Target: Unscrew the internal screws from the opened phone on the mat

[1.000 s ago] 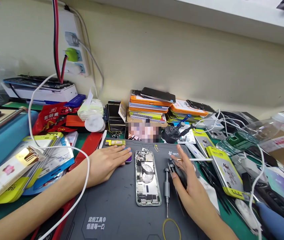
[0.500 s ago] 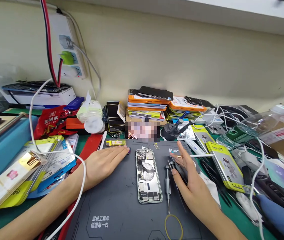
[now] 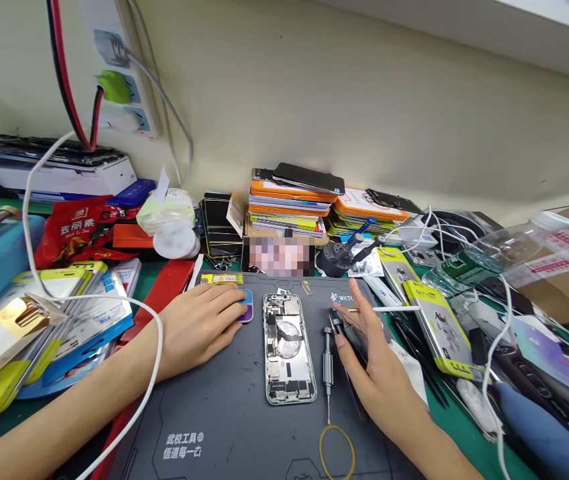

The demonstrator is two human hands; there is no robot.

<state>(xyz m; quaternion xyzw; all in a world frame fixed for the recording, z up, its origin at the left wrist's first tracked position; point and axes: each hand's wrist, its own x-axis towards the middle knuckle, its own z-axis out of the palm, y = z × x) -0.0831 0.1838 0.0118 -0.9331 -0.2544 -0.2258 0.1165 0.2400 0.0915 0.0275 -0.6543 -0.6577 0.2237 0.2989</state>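
An opened phone (image 3: 284,347) with its insides showing lies face up on the dark grey work mat (image 3: 224,413). My left hand (image 3: 199,323) rests flat on the mat to its left, fingers stretched out, fingertips on a small blue and purple piece (image 3: 247,307). My right hand (image 3: 369,360) lies on the mat to the phone's right, fingers extended over black tools (image 3: 347,333). A slim metal screwdriver (image 3: 327,367) lies between the phone and my right hand. A yellow rubber band (image 3: 337,450) sits near the mat's front edge.
Stacks of orange and yellow packages (image 3: 294,207) with a dark phone on top stand behind the mat. Packaged parts (image 3: 39,313) crowd the left, a white cable (image 3: 154,353) crosses my left forearm. Cables, yellow packs (image 3: 429,320) and a plastic bottle (image 3: 504,253) fill the right.
The view has shifted, so everything sits a little further left and lower in the frame. My left fingertips now leave more of the blue and purple piece uncovered. Both hands remain on the mat.
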